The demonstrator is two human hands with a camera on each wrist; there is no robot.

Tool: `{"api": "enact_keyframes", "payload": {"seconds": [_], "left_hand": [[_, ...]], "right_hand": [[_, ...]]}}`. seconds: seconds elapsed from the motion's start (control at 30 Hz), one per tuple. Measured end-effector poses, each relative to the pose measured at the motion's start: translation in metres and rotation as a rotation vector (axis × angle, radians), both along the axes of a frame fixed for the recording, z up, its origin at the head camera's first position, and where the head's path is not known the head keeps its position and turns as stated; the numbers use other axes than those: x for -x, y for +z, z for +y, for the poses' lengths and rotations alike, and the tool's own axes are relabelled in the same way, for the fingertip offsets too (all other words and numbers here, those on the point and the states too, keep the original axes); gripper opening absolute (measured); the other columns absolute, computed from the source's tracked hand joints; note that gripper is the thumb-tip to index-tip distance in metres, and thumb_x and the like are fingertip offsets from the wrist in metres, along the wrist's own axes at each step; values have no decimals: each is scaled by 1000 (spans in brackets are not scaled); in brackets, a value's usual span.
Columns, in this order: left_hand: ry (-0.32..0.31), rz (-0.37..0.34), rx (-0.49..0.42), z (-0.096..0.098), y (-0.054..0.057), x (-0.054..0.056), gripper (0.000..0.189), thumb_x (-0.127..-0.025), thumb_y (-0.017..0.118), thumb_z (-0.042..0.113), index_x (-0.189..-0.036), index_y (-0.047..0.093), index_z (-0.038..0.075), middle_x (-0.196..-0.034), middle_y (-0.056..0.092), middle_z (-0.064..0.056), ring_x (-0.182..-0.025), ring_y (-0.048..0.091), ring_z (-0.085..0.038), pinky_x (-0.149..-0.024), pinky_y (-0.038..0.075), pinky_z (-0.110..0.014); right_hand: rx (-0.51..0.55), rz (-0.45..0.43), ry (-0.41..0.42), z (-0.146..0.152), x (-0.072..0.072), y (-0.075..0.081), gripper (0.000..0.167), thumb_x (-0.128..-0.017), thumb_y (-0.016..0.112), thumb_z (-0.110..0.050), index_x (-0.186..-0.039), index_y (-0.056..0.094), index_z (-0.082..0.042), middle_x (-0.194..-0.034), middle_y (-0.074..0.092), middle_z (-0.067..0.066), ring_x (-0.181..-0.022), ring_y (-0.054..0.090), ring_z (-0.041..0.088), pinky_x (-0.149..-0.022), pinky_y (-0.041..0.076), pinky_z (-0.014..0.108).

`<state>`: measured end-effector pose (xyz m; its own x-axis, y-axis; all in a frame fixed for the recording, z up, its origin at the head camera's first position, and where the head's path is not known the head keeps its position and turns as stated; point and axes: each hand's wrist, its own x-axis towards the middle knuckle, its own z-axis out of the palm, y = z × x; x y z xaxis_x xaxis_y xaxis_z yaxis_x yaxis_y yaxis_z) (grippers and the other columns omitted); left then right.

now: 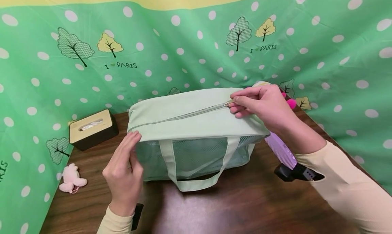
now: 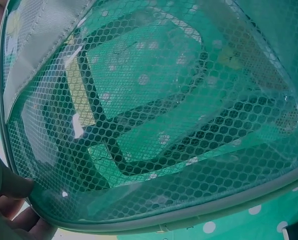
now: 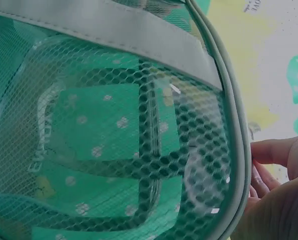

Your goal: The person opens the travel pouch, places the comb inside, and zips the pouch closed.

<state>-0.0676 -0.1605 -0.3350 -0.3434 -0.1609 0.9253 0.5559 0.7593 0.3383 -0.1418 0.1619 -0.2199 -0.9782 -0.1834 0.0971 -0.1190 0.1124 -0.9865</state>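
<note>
While my right hand (image 1: 264,104) pinches the zipper pull (image 1: 229,103) right of centre, my left hand (image 1: 124,169) touches, fingers straight, the left corner of the pale green bag (image 1: 199,125) mid-frame.

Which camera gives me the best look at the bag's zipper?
The head view: it shows the zipper crossing the bag's top, its pull in the right hand. Both wrist views show mesh; neither clearly shows the zipper.

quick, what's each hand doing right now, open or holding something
Left hand: closed, holding the light green bag at its left top corner.
Right hand: closed, pinching the zipper pull.
</note>
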Motion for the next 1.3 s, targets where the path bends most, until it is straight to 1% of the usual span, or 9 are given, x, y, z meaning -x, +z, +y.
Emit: {"api": "enact_keyframes", "payload": {"seconds": [0.13,0.23,0.3,0.43,0.57,0.8,0.97,1.1,1.3], "left_hand": [[-14,-10,-9,0,0,0,32,-88,62,-23,-107,77,-3,-107,78,-16,-110,74,-22,-104,48,-18],[-21,-16,-15,0,0,0,31,-87,63,-23,-106,77,-3,-105,78,-18,-115,71,-12,-105,47,-17],[-15,-16,-17,0,0,0,31,-87,63,-23,-106,78,-3,-105,78,-18,-116,71,-10,-104,47,-17],[-7,-17,-25,-1,0,1,32,-87,63,-23,-106,78,-2,-106,78,-17,-115,71,-12,-104,47,-17],[-15,-14,-31,0,1,2,32,-88,62,-23,-106,78,-2,-106,78,-17,-114,72,-14,-104,47,-17],[-21,-8,-35,2,2,3,32,-88,62,-23,-106,78,-2,-106,78,-16,-114,72,-12,-103,48,-16],[-16,-9,-41,2,2,2,31,-88,63,-22,-105,78,-2,-106,78,-16,-113,72,-13,-104,48,-17],[-16,-11,-45,3,2,2,31,-88,63,-22,-105,78,-1,-106,78,-16,-113,72,-13,-103,48,-17],[-17,-25,-34,4,2,2,32,-89,62,-22,-107,78,-1,-107,78,-15,-111,73,-19,-104,48,-18]], "right_hand": [[-50,-8,16,-11,4,7,34,-97,68,-2,-122,62,22,-82,78,1,-73,76,13,-71,63,30],[-51,-28,37,-20,6,10,34,-98,66,-1,-122,62,22,-82,78,1,-73,76,13,-72,63,30],[-48,-44,48,-27,7,12,34,-98,67,-1,-122,62,22,-82,78,3,-73,76,13,-72,63,30],[-65,-69,64,-39,7,15,33,-98,67,-2,-122,64,19,-83,78,6,-73,76,13,-72,63,30],[-79,-55,77,-48,5,19,31,-98,67,-2,-121,65,18,-85,78,8,-73,76,13,-72,63,31],[-131,-37,84,-63,4,24,27,-98,66,-2,-117,69,17,-88,78,14,-73,75,12,-72,63,30],[-160,-27,106,-79,6,23,23,-97,65,-1,-113,71,15,-91,78,18,-72,75,12,-72,63,31],[-160,-17,127,-88,9,21,22,-96,62,1,-111,71,15,-91,77,20,-71,74,13,-72,64,32],[-151,-17,142,-98,10,18,23,-96,60,2,-112,72,14,-90,77,20,-69,73,13,-70,64,33]]}}
